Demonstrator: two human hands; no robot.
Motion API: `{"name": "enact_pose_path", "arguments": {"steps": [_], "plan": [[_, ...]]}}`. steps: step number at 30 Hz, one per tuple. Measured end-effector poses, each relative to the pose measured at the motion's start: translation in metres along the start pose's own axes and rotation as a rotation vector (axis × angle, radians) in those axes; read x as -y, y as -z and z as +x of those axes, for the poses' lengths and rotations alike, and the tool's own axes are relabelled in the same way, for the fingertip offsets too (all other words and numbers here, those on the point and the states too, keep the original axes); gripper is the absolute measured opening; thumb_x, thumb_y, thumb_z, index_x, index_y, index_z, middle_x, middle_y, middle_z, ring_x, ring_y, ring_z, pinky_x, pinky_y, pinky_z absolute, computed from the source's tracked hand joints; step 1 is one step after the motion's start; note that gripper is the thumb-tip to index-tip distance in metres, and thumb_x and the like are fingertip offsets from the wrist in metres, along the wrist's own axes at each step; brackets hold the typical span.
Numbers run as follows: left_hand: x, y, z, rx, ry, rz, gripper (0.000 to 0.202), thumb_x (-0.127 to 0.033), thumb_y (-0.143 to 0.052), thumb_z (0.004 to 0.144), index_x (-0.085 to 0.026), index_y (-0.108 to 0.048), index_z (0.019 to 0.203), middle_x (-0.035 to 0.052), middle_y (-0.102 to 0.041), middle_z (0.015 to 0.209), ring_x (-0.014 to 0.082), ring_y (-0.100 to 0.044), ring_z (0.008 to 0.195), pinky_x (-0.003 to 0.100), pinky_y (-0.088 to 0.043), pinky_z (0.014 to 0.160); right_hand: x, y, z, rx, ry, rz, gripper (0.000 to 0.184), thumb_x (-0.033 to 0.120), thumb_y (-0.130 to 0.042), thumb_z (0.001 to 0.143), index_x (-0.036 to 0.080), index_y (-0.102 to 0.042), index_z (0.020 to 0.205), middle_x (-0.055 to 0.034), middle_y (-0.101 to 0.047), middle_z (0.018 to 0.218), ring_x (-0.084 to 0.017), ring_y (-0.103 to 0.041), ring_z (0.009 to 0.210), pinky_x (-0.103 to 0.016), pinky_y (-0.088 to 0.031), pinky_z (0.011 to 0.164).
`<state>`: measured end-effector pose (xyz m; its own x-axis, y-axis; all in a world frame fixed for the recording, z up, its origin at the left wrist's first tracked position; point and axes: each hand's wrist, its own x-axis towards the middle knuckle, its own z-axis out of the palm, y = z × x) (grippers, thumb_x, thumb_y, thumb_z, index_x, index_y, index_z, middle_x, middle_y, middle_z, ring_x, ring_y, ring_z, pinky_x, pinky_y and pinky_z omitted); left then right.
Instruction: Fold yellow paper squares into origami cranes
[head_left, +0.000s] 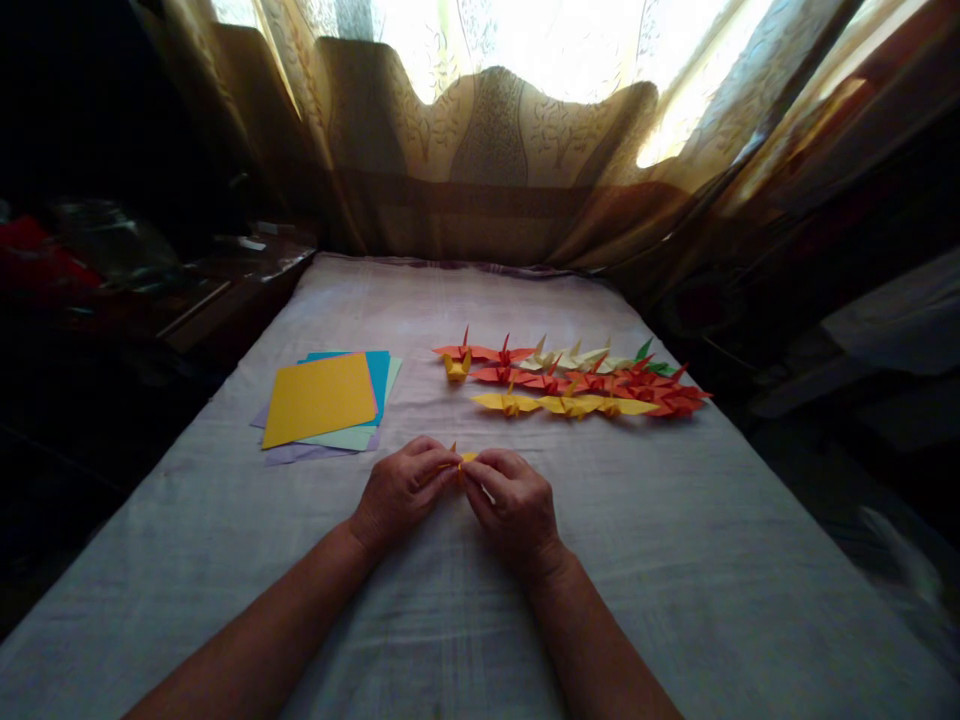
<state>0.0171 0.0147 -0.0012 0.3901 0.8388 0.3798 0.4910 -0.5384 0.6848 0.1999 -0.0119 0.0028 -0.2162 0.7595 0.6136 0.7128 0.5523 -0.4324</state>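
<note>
Between my two hands, low over the cloth, is a small folded yellow paper crane [468, 458], mostly covered by fingers. My left hand [409, 483] pinches its left side, where a thin point sticks up. On the opposite side, my right hand [514, 497] grips it between thumb and fingers. Beyond the hands stand rows of finished paper cranes, with a yellow row [571, 403] nearest, red ones [551, 381] behind it, and cream ones [574, 358] farther back. A single yellow-orange folded piece [457, 367] stands at the left end of the rows.
A fanned stack of square paper [319, 400], yellow on top with blue, pale green and lilac below, lies to the left. Pale cloth [450, 620] covers the table. Patterned curtains [487, 140] hang behind; dark cluttered furniture [247, 270] stands at the left.
</note>
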Motion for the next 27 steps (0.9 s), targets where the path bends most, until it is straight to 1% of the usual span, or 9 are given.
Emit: {"name": "enact_pose_path", "arguments": {"steps": [3,5,9,12,14,16,20,23,27], "plan": [[-0.0008,-0.0011,0.0,0.003,0.005,-0.009,0.018,-0.026,-0.058,0.093,-0.023,-0.072,0.103,0.003,-0.069,0.092,0.0141,-0.067,0.082,0.024,-0.054,0.075,-0.0004,-0.0019,-0.0011,-0.013,-0.037,0.073,0.016,0.019,-0.057,0.091,0.023,-0.072,0.093,-0.0058,-0.071,0.086,-0.017,-0.066,0.079,-0.027,-0.052,0.073],[-0.0018,-0.0019,-0.0001,0.004,0.01,-0.016,0.017,-0.025,-0.058,0.093,-0.023,-0.072,0.103,0.0028,-0.069,0.092,0.0141,-0.067,0.082,0.024,-0.054,0.075,-0.0007,-0.003,-0.0017,-0.038,-0.086,0.127,0.015,0.017,-0.057,0.089,0.022,-0.071,0.093,-0.0053,-0.071,0.086,-0.016,-0.066,0.075,-0.027,-0.052,0.072],[-0.0032,-0.0029,0.0,-0.008,-0.002,-0.022,0.015,-0.025,-0.059,0.093,-0.023,-0.073,0.098,0.0021,-0.069,0.089,0.0137,-0.067,0.08,0.022,-0.054,0.073,0.0,-0.003,-0.001,-0.073,-0.203,0.208,0.012,0.017,-0.056,0.086,0.021,-0.068,0.086,-0.0011,-0.069,0.074,-0.013,-0.06,0.059,-0.024,-0.05,0.062],[-0.0027,-0.0029,-0.0002,-0.015,-0.01,-0.002,0.015,-0.026,-0.059,0.093,-0.024,-0.073,0.098,0.0023,-0.069,0.09,0.0137,-0.067,0.08,0.022,-0.053,0.072,0.0015,-0.0014,0.0007,-0.071,-0.271,0.288,0.014,0.019,-0.055,0.086,0.021,-0.067,0.078,-0.0006,-0.068,0.07,-0.013,-0.061,0.059,-0.023,-0.049,0.06],[-0.0023,-0.0026,-0.0005,-0.011,-0.013,0.007,0.016,-0.027,-0.058,0.094,-0.023,-0.073,0.099,0.0024,-0.069,0.09,0.0137,-0.067,0.08,0.022,-0.053,0.073,0.002,-0.0004,0.0014,-0.065,-0.3,0.323,0.016,0.021,-0.055,0.086,0.021,-0.067,0.077,-0.0009,-0.069,0.071,-0.013,-0.062,0.06,-0.022,-0.049,0.059],[-0.0025,-0.0021,-0.0009,-0.001,-0.016,0.004,0.017,-0.027,-0.058,0.094,-0.023,-0.072,0.101,0.0024,-0.068,0.091,0.0136,-0.067,0.081,0.023,-0.053,0.073,0.0016,0.0,0.0013,-0.055,-0.301,0.342,0.014,0.021,-0.056,0.086,0.021,-0.069,0.081,-0.0011,-0.069,0.073,-0.013,-0.061,0.06,-0.023,-0.049,0.059],[-0.0051,-0.0009,-0.0022,0.024,-0.003,0.003,0.02,-0.027,-0.059,0.094,-0.026,-0.071,0.109,0.0023,-0.069,0.095,0.0135,-0.068,0.082,0.023,-0.053,0.075,-0.0007,-0.0012,-0.0004,-0.039,-0.233,0.326,0.013,0.017,-0.058,0.084,0.021,-0.07,0.086,-0.0016,-0.069,0.076,-0.012,-0.06,0.06,-0.024,-0.05,0.061],[-0.0074,-0.0008,-0.0028,0.036,-0.009,0.015,0.022,-0.026,-0.06,0.093,-0.027,-0.071,0.112,0.002,-0.07,0.097,0.014,-0.068,0.084,0.023,-0.053,0.075,-0.0018,-0.0035,-0.002,-0.037,-0.236,0.287,0.012,0.017,-0.059,0.084,0.022,-0.069,0.087,-0.0022,-0.071,0.079,-0.013,-0.061,0.062,-0.024,-0.05,0.062],[-0.0094,-0.0019,-0.0017,0.04,-0.033,0.006,0.022,-0.023,-0.059,0.092,-0.026,-0.072,0.11,0.0023,-0.073,0.096,0.0158,-0.07,0.087,0.024,-0.053,0.077,-0.0021,-0.0073,-0.0035,-0.037,-0.234,0.227,0.011,0.016,-0.057,0.085,0.022,-0.067,0.085,-0.0011,-0.07,0.077,-0.013,-0.061,0.061,-0.023,-0.05,0.062]]}}
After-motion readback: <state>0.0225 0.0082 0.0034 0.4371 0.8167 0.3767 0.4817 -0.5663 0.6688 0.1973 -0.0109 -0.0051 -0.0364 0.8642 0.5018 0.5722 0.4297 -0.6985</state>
